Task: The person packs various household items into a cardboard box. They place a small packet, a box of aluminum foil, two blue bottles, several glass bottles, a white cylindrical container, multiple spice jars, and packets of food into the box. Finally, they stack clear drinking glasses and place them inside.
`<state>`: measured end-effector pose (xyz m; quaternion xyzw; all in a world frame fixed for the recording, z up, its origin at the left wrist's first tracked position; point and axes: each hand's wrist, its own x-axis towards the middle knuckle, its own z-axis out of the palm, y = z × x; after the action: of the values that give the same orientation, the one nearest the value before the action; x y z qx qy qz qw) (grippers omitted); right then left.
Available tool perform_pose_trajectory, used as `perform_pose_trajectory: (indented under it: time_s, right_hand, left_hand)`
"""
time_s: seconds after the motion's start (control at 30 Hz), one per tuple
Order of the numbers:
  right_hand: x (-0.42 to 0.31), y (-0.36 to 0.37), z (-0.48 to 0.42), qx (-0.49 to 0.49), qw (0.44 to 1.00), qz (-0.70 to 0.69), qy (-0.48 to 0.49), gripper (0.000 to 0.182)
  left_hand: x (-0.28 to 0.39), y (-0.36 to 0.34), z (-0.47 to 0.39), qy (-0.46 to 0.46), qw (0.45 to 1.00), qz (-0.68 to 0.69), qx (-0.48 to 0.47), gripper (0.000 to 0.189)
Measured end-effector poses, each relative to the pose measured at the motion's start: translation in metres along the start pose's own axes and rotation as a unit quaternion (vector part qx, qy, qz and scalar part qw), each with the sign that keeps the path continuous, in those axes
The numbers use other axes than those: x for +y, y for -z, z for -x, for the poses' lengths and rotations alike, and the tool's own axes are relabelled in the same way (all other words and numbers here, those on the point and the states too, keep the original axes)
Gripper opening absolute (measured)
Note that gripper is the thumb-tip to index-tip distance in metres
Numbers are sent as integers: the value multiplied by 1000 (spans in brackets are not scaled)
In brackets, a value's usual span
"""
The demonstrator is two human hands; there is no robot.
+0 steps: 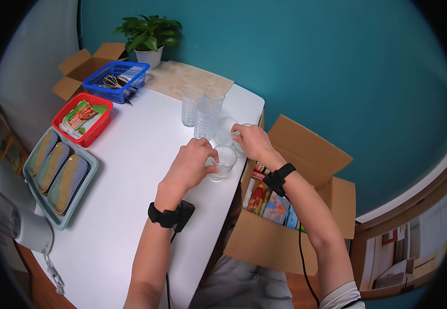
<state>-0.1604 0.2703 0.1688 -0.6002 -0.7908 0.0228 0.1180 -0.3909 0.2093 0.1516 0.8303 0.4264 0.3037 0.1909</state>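
My left hand (192, 164) pinches the rim of a short clear glass cup (225, 166) near the white table's right edge. Just behind it, my right hand (252, 142) has thumb and fingers closed at the rim of another clear glass cup (239, 148), which the hand partly hides. Between the hands and farther back is a third short glass cup (224, 133). Beyond these stand several tall textured drinking glasses (191, 110), partly overlapping in view. Each wrist wears a black strap with a small device and a cable.
Right of the table (126, 185), an open cardboard box (269, 243) holds bottles and packets. Leftward are a blue basket (121, 92) with a whisk, a red basket (99, 131) with food packets, a grey tray (67, 222) of patterned dishes, and a grey-white appliance (36, 233). A potted plant (150, 58) stands behind.
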Motion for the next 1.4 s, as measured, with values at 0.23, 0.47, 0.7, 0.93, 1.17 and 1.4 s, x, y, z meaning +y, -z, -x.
perform_pose_trajectory:
  time_s: [0.23, 0.47, 0.7, 0.93, 1.17, 1.4]
  right_hand:
    - [-3, 3, 18, -3, 995, -69, 71, 20]
    - [0, 2, 23, -13, 991, -90, 100, 19]
    - [1, -4, 25, 16, 989, -95, 110, 19]
    - [0, -5, 24, 15, 990, -93, 101, 19]
    - [1, -9, 24, 29, 990, -86, 109, 19]
    - [1, -12, 25, 28, 991, -82, 99, 19]
  left_hand:
    - [2, 5, 1, 14, 1000, 14, -20, 21]
    - [0, 3, 0, 12, 999, 18, -34, 22]
    - [3, 4, -1, 23, 999, 9, -36, 25]
    - [4, 4, -2, 27, 999, -8, -43, 27]
    - [4, 5, -1, 23, 999, -18, -46, 27]
    - [4, 4, -1, 23, 999, -18, -44, 27]
